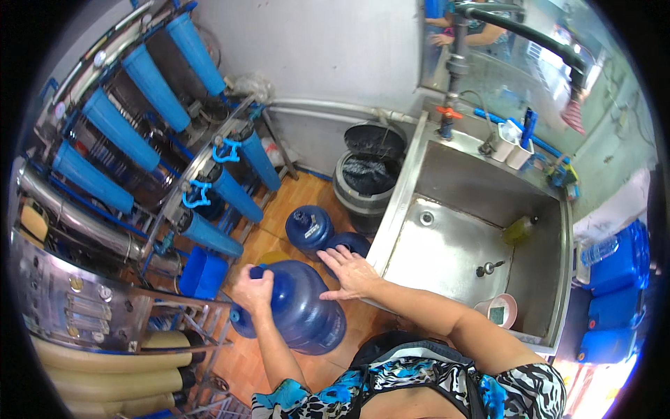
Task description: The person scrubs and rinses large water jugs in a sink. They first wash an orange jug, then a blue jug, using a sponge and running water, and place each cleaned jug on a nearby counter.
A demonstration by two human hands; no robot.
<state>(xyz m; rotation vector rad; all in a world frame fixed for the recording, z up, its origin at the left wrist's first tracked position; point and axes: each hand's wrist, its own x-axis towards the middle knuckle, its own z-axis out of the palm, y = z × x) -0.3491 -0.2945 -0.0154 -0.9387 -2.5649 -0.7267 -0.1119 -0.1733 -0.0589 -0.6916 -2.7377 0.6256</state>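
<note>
A large translucent blue water jug stands or tilts over the tiled floor in front of me; its exact lean is hard to tell. My left hand is closed around the jug's neck, close to a blue cap. Spread fingers mark my right hand, which holds nothing and hovers by the jug's far right side; whether the thumb touches the jug cannot be told. Beyond it are a smaller blue jug and another dark blue jug, partly hidden by my right hand. Part of another blue container shows at my left wrist.
To the right stands a stainless steel sink with a pink bowl and a yellow bottle inside. A lidded black bin is against its left side. Blue filter housings line the left rack. Blue containers are stacked right.
</note>
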